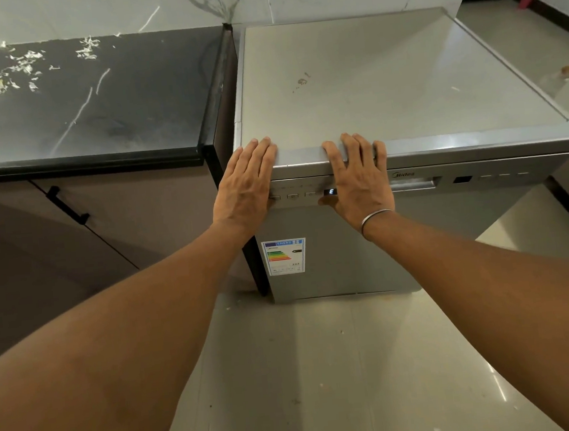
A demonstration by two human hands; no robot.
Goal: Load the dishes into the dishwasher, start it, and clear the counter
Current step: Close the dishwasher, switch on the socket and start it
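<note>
We face the silver metal freestanding dishwasher [401, 78]. Our left hand [244, 184] and right hand [359, 178] lie side by side over its top front edge, the left one at its left corner. The black polished stone counter [113, 120] runs just beside the dishwasher's left side, brown cabinet doors [139, 221] beneath it. The white paper energy label [284, 256] sits on the dishwasher's front, below our left hand.

Tiled floor [325, 383] — dishwasher [402, 84] stands on it, beside counter [96, 121].

Brown cabinet doors [122, 229], black bar handle [69, 205], left; glossy pale floor tiles [324, 366]; white veined wall [86, 12] behind.
</note>
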